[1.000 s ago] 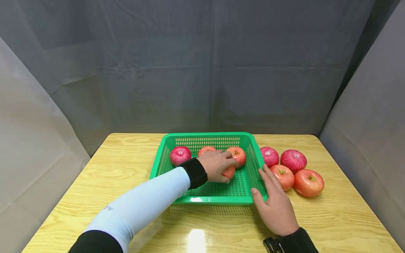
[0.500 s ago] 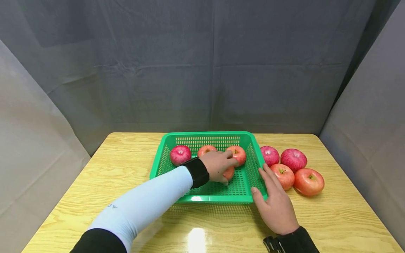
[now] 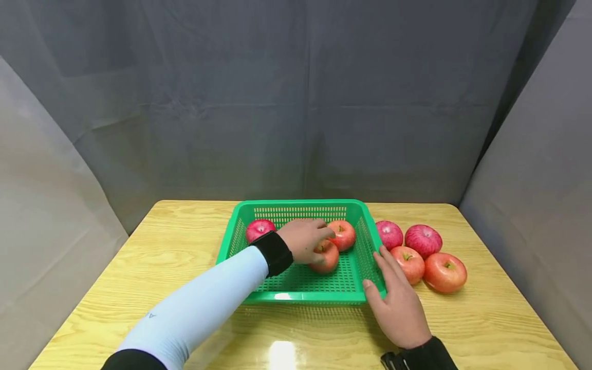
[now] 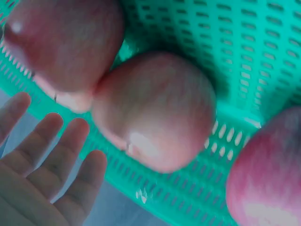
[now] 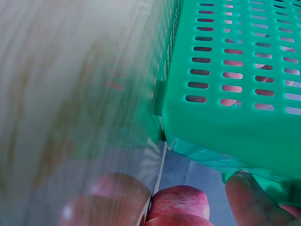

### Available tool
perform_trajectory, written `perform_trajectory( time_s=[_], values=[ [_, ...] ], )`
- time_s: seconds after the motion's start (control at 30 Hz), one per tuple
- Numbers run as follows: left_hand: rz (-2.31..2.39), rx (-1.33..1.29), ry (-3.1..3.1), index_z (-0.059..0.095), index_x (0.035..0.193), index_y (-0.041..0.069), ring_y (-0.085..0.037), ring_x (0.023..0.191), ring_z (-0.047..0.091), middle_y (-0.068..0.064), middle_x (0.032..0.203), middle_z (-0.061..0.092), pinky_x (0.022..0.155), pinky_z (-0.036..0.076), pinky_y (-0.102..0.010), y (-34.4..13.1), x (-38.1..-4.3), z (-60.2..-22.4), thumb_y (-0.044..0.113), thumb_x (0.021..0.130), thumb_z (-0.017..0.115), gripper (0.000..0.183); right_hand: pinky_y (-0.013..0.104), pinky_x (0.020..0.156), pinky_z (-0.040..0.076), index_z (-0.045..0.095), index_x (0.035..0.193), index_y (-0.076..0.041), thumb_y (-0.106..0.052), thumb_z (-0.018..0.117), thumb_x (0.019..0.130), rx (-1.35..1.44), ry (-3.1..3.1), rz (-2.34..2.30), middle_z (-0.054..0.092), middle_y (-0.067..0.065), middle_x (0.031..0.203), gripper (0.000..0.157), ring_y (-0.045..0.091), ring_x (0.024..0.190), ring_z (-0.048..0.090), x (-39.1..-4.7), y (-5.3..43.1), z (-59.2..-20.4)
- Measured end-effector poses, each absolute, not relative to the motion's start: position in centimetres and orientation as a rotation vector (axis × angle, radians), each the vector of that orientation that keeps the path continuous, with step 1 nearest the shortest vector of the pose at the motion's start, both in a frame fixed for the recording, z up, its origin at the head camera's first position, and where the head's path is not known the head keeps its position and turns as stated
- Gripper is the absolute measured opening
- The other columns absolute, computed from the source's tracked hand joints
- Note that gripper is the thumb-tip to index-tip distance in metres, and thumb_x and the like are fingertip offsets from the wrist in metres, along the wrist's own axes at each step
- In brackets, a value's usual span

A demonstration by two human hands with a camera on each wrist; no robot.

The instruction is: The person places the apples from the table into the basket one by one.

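Inside the green basket (image 3: 300, 297), my left hand (image 3: 302, 240) hovers with spread, loosely bent fingers beside a light red apple (image 3: 327, 258). In the left wrist view the fingers (image 4: 70, 146) stand apart from the nearby apples (image 4: 153, 110), holding nothing. Another light red apple (image 3: 342, 235) sits behind the first one. A deep pink apple (image 3: 260, 230) lies at the basket's left; my left hand mostly hides one more apple. My right hand (image 3: 401, 311) rests against the basket's right side near the front corner, fingers straight; its thumb (image 5: 249, 195) shows by the rim.
Several apples stand on the wooden table (image 3: 139, 267) right of the basket, close to my right hand: two deep pink ones, one a pink apple (image 3: 423, 240), and two light red ones, one a red apple (image 3: 445, 273). Grey cloth (image 3: 231, 103) hangs behind.
My left hand has loosened and drawn a little left off the light red apple, which now shows more fully. The right hand keeps its place on the basket. The head view has shifted slightly.
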State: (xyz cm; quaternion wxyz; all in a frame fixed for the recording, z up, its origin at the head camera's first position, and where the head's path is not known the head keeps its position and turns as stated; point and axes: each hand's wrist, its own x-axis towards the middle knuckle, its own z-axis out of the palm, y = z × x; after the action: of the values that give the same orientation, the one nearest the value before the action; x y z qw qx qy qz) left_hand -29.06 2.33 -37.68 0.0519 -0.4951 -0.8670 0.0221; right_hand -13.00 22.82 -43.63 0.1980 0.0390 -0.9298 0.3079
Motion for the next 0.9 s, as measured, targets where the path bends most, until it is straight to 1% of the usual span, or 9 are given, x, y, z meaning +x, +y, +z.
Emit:
perform_trajectory(
  time_s=[0.07,0.17,0.3,0.43,0.6,0.73,0.77,0.83,0.9],
  values=[
    [0.033,-1.469,-2.651,0.056,0.128,0.021,-0.012,0.089,0.051,0.002,0.114,0.055,0.076,0.050,-0.032,1.8,-29.0,-37.0,0.046,0.081,0.070,0.054,0.062,0.095,0.037,0.035,0.145,-0.006,-0.037,0.054,0.096,0.111,-2.599,0.849,0.023,0.005,0.154,0.061,0.025,0.133,0.026,-13.1,22.9,-43.6],
    [-0.025,-1.398,-2.671,0.055,0.129,0.022,-0.014,0.099,0.052,0.001,0.120,0.054,0.081,0.051,-0.034,1.0,-29.0,-35.9,0.046,0.085,0.066,0.052,0.062,0.095,0.037,0.035,0.145,-0.006,-0.037,0.054,0.096,0.114,-2.601,0.842,0.023,0.006,0.154,0.061,0.026,0.133,0.026,-13.2,23.3,-43.5],
    [-0.086,-1.337,-2.676,0.055,0.128,0.023,-0.017,0.102,0.053,0.001,0.118,0.055,0.082,0.051,-0.036,-0.1,-28.8,-34.9,0.048,0.087,0.063,0.049,0.064,0.094,0.037,0.034,0.145,-0.006,-0.037,0.053,0.096,0.107,-2.608,0.840,0.022,0.006,0.154,0.061,0.026,0.133,0.025,-13.4,23.8,-43.4],
    [-0.115,-1.287,-2.685,0.056,0.126,0.023,-0.016,0.099,0.053,0.002,0.117,0.055,0.077,0.051,-0.035,-1.7,-28.5,-34.4,0.045,0.085,0.065,0.047,0.064,0.095,0.036,0.035,0.145,-0.005,-0.037,0.052,0.097,0.107,-2.601,0.837,0.023,0.007,0.154,0.060,0.027,0.133,0.025,-13.6,24.0,-43.2],
    [-0.126,-1.218,-2.720,0.054,0.130,0.022,-0.015,0.102,0.051,0.001,0.123,0.054,0.075,0.052,-0.035,-4.3,-27.5,-34.2,0.048,0.085,0.064,0.053,0.064,0.095,0.036,0.036,0.144,-0.005,-0.037,0.053,0.096,0.113,-2.595,0.845,0.024,0.007,0.153,0.060,0.027,0.133,0.025,-13.7,24.1,-43.3],
    [-0.194,-1.148,-2.763,0.051,0.134,0.022,-0.016,0.108,0.049,0.000,0.129,0.052,0.080,0.052,-0.037,-6.2,-26.3,-33.8,0.053,0.085,0.062,0.059,0.064,0.094,0.036,0.035,0.144,-0.005,-0.036,0.053,0.097,0.115,-2.594,0.850,0.024,0.007,0.153,0.059,0.027,0.133,0.026,-13.6,24.3,-43.3],
    [-0.219,-1.127,-2.765,0.051,0.134,0.022,-0.017,0.112,0.047,0.000,0.130,0.051,0.081,0.052,-0.038,-6.6,-25.9,-33.6,0.055,0.085,0.062,0.060,0.064,0.094,0.036,0.035,0.144,-0.005,-0.036,0.052,0.097,0.116,-2.595,0.851,0.023,0.006,0.153,0.059,0.027,0.133,0.025,-13.6,24.4,-43.3],
    [-0.273,-1.095,-2.762,0.051,0.134,0.021,-0.017,0.114,0.046,0.000,0.132,0.050,0.083,0.052,-0.040,-7.4,-25.3,-33.3,0.057,0.085,0.061,0.062,0.065,0.094,0.036,0.035,0.145,-0.006,-0.036,0.052,0.097,0.117,-2.597,0.855,0.023,0.006,0.154,0.059,0.027,0.133,0.025,-13.6,24.6,-43.2],
    [-0.332,-1.074,-2.749,0.051,0.133,0.021,-0.017,0.114,0.045,0.000,0.131,0.050,0.081,0.052,-0.041,-8.2,-24.7,-33.2,0.057,0.085,0.061,0.061,0.065,0.094,0.035,0.035,0.145,-0.006,-0.036,0.052,0.097,0.116,-2.599,0.858,0.023,0.006,0.154,0.059,0.027,0.134,0.025,-13.6,24.7,-43.2]
  ],
)
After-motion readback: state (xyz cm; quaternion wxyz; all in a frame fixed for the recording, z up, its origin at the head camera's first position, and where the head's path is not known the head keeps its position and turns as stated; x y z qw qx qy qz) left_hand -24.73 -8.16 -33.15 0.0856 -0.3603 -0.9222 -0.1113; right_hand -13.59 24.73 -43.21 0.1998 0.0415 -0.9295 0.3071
